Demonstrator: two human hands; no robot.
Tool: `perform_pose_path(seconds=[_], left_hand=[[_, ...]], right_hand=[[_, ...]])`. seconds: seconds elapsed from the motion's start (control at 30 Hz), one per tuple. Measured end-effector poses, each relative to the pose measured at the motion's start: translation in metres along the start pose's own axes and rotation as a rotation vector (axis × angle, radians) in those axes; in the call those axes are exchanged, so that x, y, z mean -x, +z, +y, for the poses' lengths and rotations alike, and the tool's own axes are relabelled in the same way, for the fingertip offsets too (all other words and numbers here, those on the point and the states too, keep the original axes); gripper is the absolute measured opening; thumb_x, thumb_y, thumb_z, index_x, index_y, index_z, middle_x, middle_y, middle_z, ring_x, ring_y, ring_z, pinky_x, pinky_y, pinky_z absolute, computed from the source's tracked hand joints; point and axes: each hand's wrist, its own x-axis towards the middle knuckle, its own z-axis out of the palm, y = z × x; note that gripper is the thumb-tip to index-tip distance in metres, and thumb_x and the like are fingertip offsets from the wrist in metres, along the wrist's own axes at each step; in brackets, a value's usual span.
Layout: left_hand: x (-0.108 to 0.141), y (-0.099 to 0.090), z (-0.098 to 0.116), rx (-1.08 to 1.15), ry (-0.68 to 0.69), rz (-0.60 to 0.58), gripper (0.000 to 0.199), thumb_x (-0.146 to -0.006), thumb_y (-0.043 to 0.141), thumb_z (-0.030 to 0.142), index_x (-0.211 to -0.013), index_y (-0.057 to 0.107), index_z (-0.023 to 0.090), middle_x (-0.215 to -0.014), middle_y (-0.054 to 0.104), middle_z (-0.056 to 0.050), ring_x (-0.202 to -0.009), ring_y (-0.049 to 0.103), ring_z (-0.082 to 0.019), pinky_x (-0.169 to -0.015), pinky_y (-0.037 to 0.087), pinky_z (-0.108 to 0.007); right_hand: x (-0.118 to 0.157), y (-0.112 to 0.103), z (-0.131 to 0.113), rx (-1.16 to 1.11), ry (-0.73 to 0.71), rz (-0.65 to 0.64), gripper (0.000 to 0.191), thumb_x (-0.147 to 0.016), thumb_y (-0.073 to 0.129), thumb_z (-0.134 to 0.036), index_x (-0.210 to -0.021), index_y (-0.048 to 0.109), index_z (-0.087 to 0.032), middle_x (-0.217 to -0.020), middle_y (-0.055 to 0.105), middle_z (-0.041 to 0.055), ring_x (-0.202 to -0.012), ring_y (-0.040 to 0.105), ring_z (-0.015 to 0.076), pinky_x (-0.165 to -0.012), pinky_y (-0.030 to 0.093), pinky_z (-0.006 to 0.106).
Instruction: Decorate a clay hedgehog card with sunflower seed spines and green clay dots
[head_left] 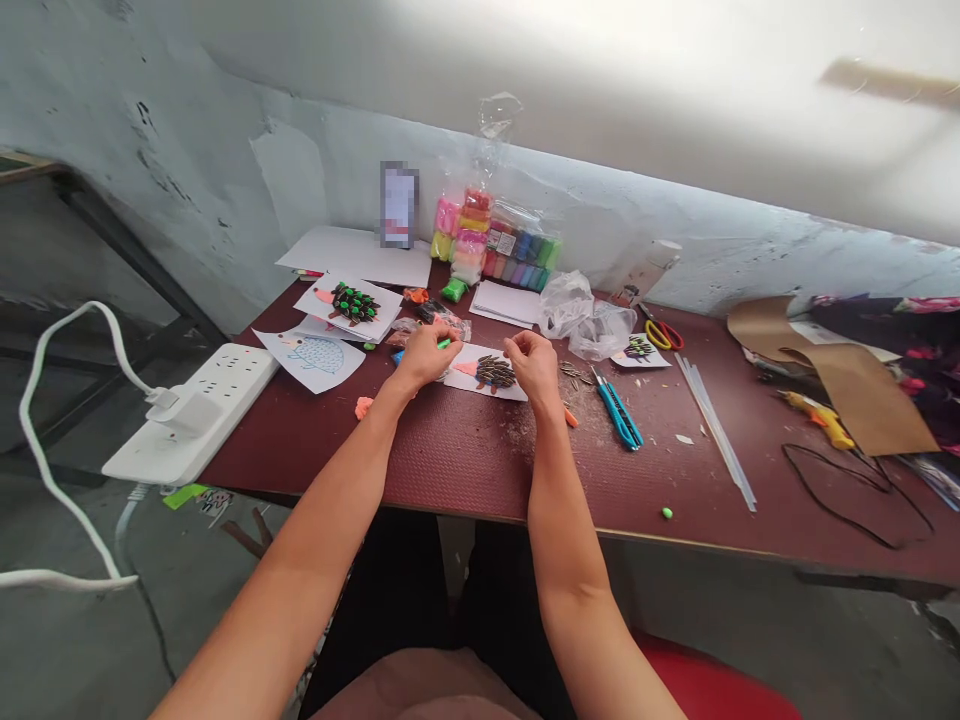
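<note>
A white card with a hedgehog [493, 373] lies on the table between my hands; its back is covered in dark seed-like spines and its face is pink. My left hand [426, 358] is closed at the card's left edge, with a small piece of green clay [444, 343] at its fingertips. On the card's right side, my right hand [534, 365] is curled with fingertips pinched together; whether anything is in them is hidden. Loose dark seeds [574, 375] are scattered right of that hand. A finished-looking hedgehog card with green dots [352, 302] lies at the back left.
A blue utility knife [619, 410], yellow-and-red scissors [664, 334], clear glue sticks [716, 430] and a yellow glue gun [821, 418] lie to the right. Packs of coloured clay [517, 255] and a phone [399, 205] stand against the wall. A power strip [195, 410] sits at the left edge.
</note>
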Motion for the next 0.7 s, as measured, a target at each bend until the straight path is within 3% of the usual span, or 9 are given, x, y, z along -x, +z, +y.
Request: perform_pose_path(seconds=[0.27,0.4,0.57,0.7], left_hand=[[-0.0001,-0.0025,-0.0101,-0.201,0.007,-0.002,0.013,-0.073,0.067,0.017,-0.061,0.069,0.022,-0.06,0.065,-0.005,-0.066,0.062,-0.025,-0.07,0.049,-0.032],[0.0008,-0.0024,-0.0065,-0.218,-0.016,-0.023,0.014,-0.074,0.067,0.017,-0.06,0.068,0.022,-0.061,0.065,-0.007,-0.07,0.064,-0.028,-0.075,0.05,-0.034],[0.0011,-0.003,-0.0055,-0.169,-0.058,-0.038,0.015,-0.072,0.068,0.015,-0.06,0.069,0.023,-0.063,0.066,-0.007,-0.076,0.068,-0.031,-0.082,0.052,-0.037],[0.0005,-0.0026,-0.0091,-0.213,-0.048,-0.066,0.017,-0.069,0.068,0.008,-0.07,0.077,0.023,-0.077,0.076,-0.01,-0.086,0.071,-0.033,-0.088,0.054,-0.039]], right_hand=[[0.0004,0.0019,0.0031,0.031,-0.03,-0.044,0.019,-0.083,0.066,-0.032,-0.086,0.082,-0.023,-0.084,0.079,0.0041,-0.075,0.065,0.0199,-0.075,0.047,0.031],[0.0002,0.0039,0.0033,0.058,0.0,-0.018,0.015,-0.08,0.069,-0.028,-0.087,0.082,-0.022,-0.088,0.08,0.005,-0.076,0.066,0.0203,-0.076,0.047,0.031],[0.0011,0.0044,0.0025,0.083,0.004,0.055,0.024,-0.088,0.063,-0.038,-0.08,0.078,-0.021,-0.079,0.077,0.0052,-0.072,0.064,0.0194,-0.073,0.045,0.03],[0.0011,0.0051,0.0025,0.051,0.016,0.001,0.023,-0.084,0.063,-0.028,-0.093,0.082,-0.02,-0.088,0.08,0.0065,-0.078,0.068,0.0204,-0.076,0.047,0.031]])
